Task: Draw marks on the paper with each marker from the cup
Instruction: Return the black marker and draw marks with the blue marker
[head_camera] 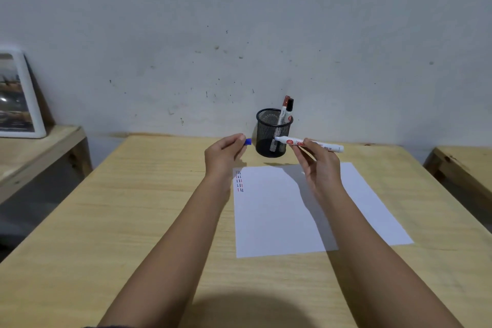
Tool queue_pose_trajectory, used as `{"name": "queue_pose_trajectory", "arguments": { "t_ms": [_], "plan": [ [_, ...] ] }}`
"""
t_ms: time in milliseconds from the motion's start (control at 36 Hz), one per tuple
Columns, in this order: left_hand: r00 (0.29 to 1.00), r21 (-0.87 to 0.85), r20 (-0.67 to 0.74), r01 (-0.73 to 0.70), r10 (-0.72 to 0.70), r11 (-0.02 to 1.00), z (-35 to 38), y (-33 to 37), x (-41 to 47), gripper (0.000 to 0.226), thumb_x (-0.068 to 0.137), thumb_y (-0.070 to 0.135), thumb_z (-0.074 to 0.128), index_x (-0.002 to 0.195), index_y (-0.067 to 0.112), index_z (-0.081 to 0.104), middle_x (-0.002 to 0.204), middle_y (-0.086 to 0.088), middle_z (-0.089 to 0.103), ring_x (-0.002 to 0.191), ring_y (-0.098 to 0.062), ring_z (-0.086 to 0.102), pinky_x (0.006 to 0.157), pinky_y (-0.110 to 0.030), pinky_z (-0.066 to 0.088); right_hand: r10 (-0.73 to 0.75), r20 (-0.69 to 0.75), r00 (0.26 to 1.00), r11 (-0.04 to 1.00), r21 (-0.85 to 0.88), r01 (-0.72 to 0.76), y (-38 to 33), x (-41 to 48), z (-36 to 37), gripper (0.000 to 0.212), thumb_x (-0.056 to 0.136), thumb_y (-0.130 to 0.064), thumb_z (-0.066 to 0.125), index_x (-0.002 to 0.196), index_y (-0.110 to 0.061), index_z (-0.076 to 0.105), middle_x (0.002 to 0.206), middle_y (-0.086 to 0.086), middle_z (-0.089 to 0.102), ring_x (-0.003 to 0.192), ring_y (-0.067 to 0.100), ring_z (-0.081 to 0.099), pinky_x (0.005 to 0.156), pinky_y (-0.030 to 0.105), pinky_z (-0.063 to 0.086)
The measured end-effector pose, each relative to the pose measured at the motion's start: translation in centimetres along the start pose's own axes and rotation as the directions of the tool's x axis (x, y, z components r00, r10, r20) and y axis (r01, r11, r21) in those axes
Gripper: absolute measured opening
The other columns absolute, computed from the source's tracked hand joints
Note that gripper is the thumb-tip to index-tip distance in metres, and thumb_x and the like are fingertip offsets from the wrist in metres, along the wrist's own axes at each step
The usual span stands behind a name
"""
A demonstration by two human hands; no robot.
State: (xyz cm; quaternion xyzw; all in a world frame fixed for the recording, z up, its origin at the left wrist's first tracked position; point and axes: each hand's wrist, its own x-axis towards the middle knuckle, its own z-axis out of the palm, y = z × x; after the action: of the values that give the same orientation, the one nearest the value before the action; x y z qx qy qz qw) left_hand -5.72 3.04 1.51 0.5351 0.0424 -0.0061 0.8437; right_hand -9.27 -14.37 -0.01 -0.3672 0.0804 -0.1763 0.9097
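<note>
Right hand [318,160] raised above the far edge of the paper [314,210], fingers pinching the white marker [310,143] around mid-barrel. Marker lies roughly level; uncapped tip end points left of the grip, toward the other hand, tail end sticks out to the right. Tip colour too small to read, probably blue.

Left hand [226,153] held up left of that grip, thumb and fingertips pressed on a blue cap [248,142]; only the cap's end shows past the fingers. A clear gap between cap and marker tip.

Black mesh cup [273,132] stands just behind the marker tip, on the wooden table [133,208]. Inside it, a red-capped marker [284,108] and a black-capped marker [289,108] lean right.

Short dashes [239,181], red, black and blue, sit at the paper's far left corner, below the left hand.
</note>
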Motion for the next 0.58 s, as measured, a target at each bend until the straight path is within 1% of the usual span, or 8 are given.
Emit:
{"name": "queue_pose_trajectory", "arguments": {
  "t_ms": [56, 139, 194, 250, 306, 361, 444, 583],
  "plan": [
    [0.998, -0.094, 0.054, 0.045, -0.041, 0.995, 0.8, 0.0, -0.5, 0.008, 0.082, 0.002, 0.065, 0.090, 0.002, 0.068, 0.086, -0.004, 0.070, 0.073, -0.004, 0.069, 0.076, -0.012, 0.055, -0.017, 0.024, 1.000, 1.000, -0.026, 0.017, -0.3, -0.2, 0.4, 0.005, 0.085, 0.003, 0.059, 0.080, 0.002, 0.058, 0.088, 0.014, 0.058, 0.099, 0.031, 0.063, 0.081, 0.028, 0.059],
    [0.992, -0.201, 0.108, 0.091, -0.070, 0.975, 1.8, -0.1, -1.0, 0.013, 0.083, -0.002, 0.063, 0.095, -0.003, 0.065, 0.080, -0.004, 0.072, 0.071, -0.005, 0.071, 0.073, -0.013, 0.056, -0.035, 0.047, 0.998, 0.999, -0.040, 0.036, -0.8, -0.4, 0.8, 0.004, 0.086, 0.003, 0.058, 0.082, 0.001, 0.057, 0.086, 0.012, 0.059, 0.100, 0.033, 0.062, 0.083, 0.029, 0.058],
    [0.990, -0.240, 0.115, 0.112, -0.087, 0.964, 2.2, 0.1, -1.2, 0.008, 0.083, -0.003, 0.062, 0.090, -0.002, 0.066, 0.079, -0.004, 0.072, 0.070, -0.005, 0.071, 0.075, -0.015, 0.056, -0.043, 0.050, 0.998, 0.998, -0.047, 0.046, -1.2, -0.6, 0.9, 0.003, 0.085, 0.003, 0.059, 0.085, 0.002, 0.056, 0.086, 0.013, 0.059, 0.100, 0.034, 0.062, 0.085, 0.031, 0.057],
    [0.989, -0.251, 0.115, 0.123, -0.096, 0.960, 2.6, 0.2, -1.4, 0.007, 0.083, -0.003, 0.062, 0.087, 0.000, 0.066, 0.079, -0.004, 0.072, 0.072, -0.007, 0.070, 0.079, -0.017, 0.056, -0.048, 0.047, 0.998, 0.997, -0.053, 0.050, -1.5, -0.7, 0.9, 0.003, 0.085, 0.003, 0.058, 0.086, 0.001, 0.056, 0.085, 0.013, 0.060, 0.099, 0.035, 0.062, 0.086, 0.031, 0.057],
    [0.988, -0.247, 0.119, 0.121, -0.094, 0.961, 2.8, 0.4, -1.6, 0.006, 0.083, -0.003, 0.062, 0.086, 0.001, 0.066, 0.084, -0.006, 0.070, 0.076, -0.009, 0.068, 0.075, -0.014, 0.056, -0.050, 0.045, 0.998, 0.997, -0.054, 0.052, -1.7, -0.8, 0.9, 0.003, 0.085, 0.003, 0.058, 0.086, 0.001, 0.056, 0.086, 0.014, 0.059, 0.099, 0.035, 0.062, 0.084, 0.029, 0.058],
    [0.989, -0.241, 0.120, 0.112, -0.085, 0.964, 3.0, 0.4, -1.7, 0.006, 0.083, -0.003, 0.062, 0.084, 0.002, 0.065, 0.087, -0.007, 0.068, 0.071, -0.007, 0.069, 0.072, -0.013, 0.056, -0.053, 0.044, 0.998, 0.997, -0.051, 0.055, -1.9, -0.8, 0.7, 0.003, 0.086, 0.003, 0.058, 0.086, 0.001, 0.056, 0.087, 0.015, 0.059, 0.097, 0.034, 0.063, 0.082, 0.029, 0.058],
    [0.989, -0.235, 0.126, 0.109, -0.081, 0.966, 3.2, 0.4, -1.9, 0.006, 0.083, -0.002, 0.063, 0.082, 0.003, 0.066, 0.088, -0.007, 0.068, 0.067, -0.005, 0.070, 0.075, -0.014, 0.056, -0.058, 0.048, 0.997, 0.997, -0.055, 0.061, -2.1, -0.9, 0.7, 0.003, 0.086, 0.003, 0.058, 0.084, 0.001, 0.056, 0.087, 0.014, 0.058, 0.092, 0.031, 0.064, 0.081, 0.028, 0.058],
    [0.984, -0.196, 0.153, 0.116, -0.087, 0.974, 3.5, 0.5, -2.0, 0.005, 0.083, -0.002, 0.063, 0.085, 0.002, 0.066, 0.093, -0.009, 0.068, 0.085, -0.013, 0.066, 0.081, -0.016, 0.054, -0.051, 0.081, 0.995, 0.994, -0.097, 0.059, -1.9, -1.1, 0.8, 0.003, 0.085, 0.003, 0.058, 0.084, 0.002, 0.056, 0.084, 0.013, 0.060, 0.099, 0.034, 0.062, 0.081, 0.027, 0.058]
  ]
}}
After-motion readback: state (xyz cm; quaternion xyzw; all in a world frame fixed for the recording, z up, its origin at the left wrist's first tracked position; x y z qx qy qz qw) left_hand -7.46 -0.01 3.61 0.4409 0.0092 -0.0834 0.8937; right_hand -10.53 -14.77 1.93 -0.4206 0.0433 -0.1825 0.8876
